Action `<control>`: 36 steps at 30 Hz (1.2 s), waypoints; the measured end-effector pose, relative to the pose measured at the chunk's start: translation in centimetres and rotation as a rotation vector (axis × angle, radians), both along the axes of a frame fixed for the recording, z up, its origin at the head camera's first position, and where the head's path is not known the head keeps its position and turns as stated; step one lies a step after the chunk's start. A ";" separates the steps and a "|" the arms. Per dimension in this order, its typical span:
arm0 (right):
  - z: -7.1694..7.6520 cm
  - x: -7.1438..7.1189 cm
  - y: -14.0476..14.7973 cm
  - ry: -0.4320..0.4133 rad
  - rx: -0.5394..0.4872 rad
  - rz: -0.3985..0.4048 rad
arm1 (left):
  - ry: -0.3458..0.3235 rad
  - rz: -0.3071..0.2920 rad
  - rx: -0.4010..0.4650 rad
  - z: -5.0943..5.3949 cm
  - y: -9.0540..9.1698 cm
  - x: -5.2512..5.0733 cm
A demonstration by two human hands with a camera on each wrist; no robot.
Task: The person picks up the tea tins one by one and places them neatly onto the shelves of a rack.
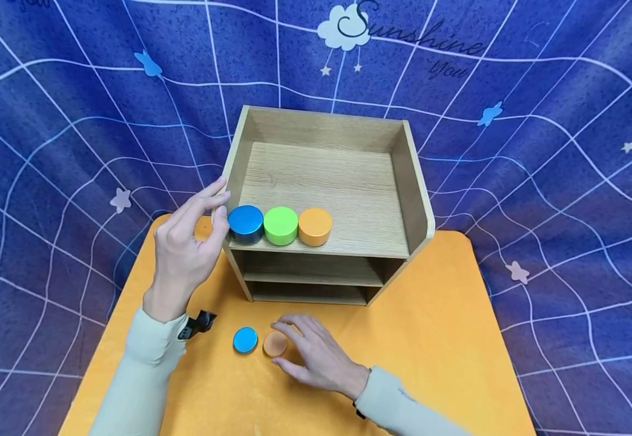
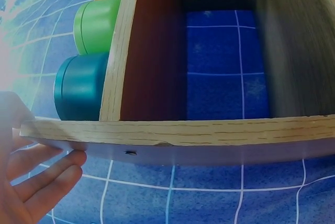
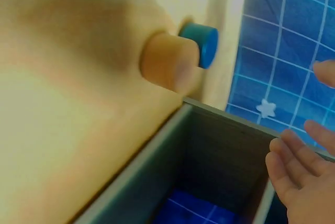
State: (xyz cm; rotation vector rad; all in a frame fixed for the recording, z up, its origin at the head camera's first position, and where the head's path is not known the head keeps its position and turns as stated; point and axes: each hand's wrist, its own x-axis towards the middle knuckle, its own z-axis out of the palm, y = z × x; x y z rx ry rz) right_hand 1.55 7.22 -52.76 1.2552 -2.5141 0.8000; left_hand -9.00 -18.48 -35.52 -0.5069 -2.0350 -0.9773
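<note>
My left hand point(image 1: 185, 242) is at the left side of a wooden shelf unit point(image 1: 316, 175), its fingers against or close beside the side panel. Its thumb is near a dark blue round tin point(image 1: 246, 224). In the left wrist view, the fingers point(image 2: 52, 182) lie along the panel's outer face. Beside the blue tin stand a green tin point(image 1: 281, 226) and an orange tin point(image 1: 315, 227). Down on the table, my right hand point(image 1: 318, 354) is spread around the near side of a small orange-brown tin point(image 1: 275, 344); contact is unclear. A bright blue tin point(image 1: 245, 340) stands just left of it.
Two lower compartments point(image 1: 313, 269) of the unit face the table's front. An orange cloth point(image 1: 425, 339) covers the table. A blue patterned curtain point(image 1: 539, 151) hangs behind and on both sides. The unit's raised right side panel point(image 1: 416, 181) stands opposite the tins.
</note>
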 end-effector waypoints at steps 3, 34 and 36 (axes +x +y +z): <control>-0.8 0.2 -0.2 -0.047 0.020 -0.009 | -0.002 0.000 0.001 0.0 0.0 0.1; -7.4 -0.4 -2.3 -0.078 0.135 -0.022 | -0.013 0.002 -0.003 0.1 0.0 0.2; -7.4 -0.5 -2.4 -0.085 0.131 -0.020 | -0.012 0.002 -0.003 0.1 0.0 0.2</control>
